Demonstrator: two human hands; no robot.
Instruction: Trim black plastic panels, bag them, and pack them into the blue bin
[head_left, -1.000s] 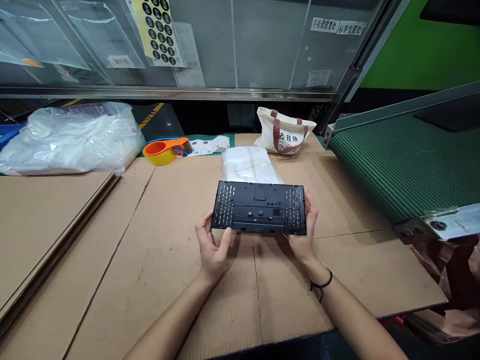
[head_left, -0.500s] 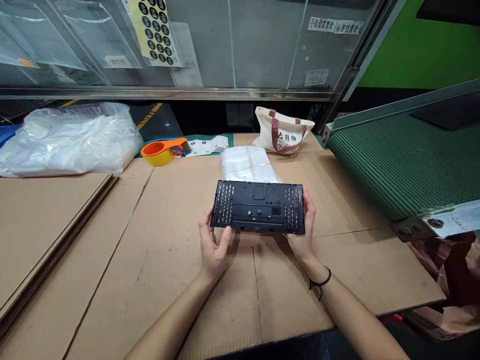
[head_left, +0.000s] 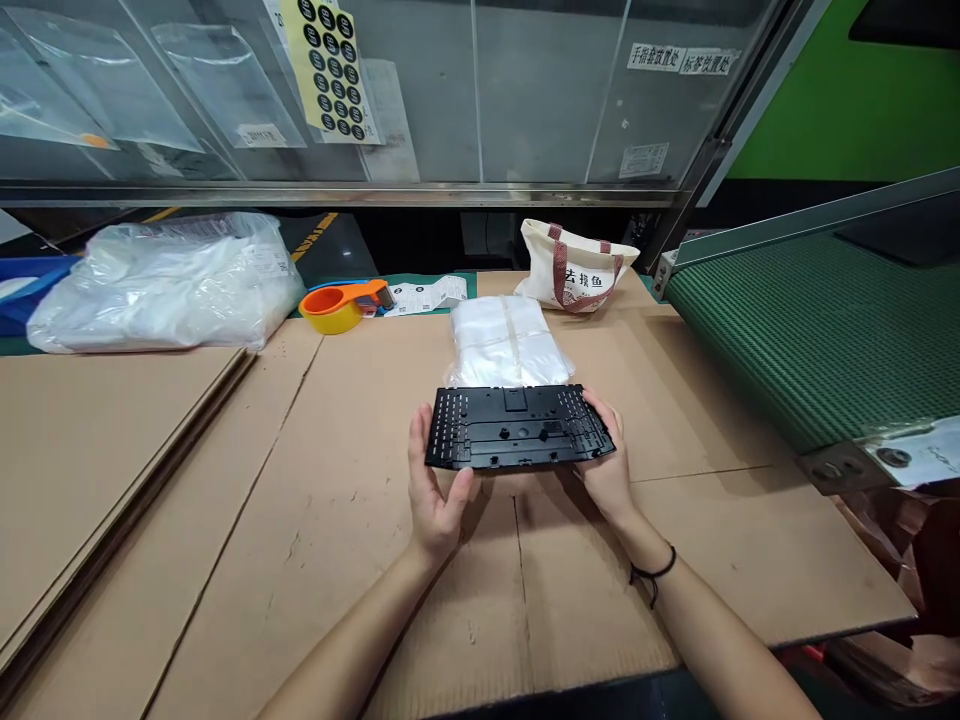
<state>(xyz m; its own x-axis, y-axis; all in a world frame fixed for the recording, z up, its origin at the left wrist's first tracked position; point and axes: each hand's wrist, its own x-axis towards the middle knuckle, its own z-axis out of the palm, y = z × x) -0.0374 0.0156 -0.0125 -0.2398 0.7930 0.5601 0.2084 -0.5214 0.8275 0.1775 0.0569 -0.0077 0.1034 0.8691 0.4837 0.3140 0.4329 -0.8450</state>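
A thin black plastic panel (head_left: 517, 428) with slotted vents at both ends is held above the cardboard surface, its top tilted away from me. My left hand (head_left: 436, 492) is at its left end, fingers along the side and thumb beside the lower corner. At the other end my right hand (head_left: 606, 465) grips the edge, with some fingers hidden underneath. Just behind the panel lies a banded stack of clear plastic bags (head_left: 510, 340).
Cardboard (head_left: 360, 560) covers the table. A full plastic bag (head_left: 172, 285), an orange and yellow tape dispenser (head_left: 334, 308) and a cream cloth bag (head_left: 576, 268) stand at the back. A green conveyor belt (head_left: 825, 320) runs along the right. Label sheets (head_left: 334, 70) hang above.
The panel has tipped back, so its face looks flatter and its lower edge now shows more. Both hands have turned with it. The whole view has shifted slightly.
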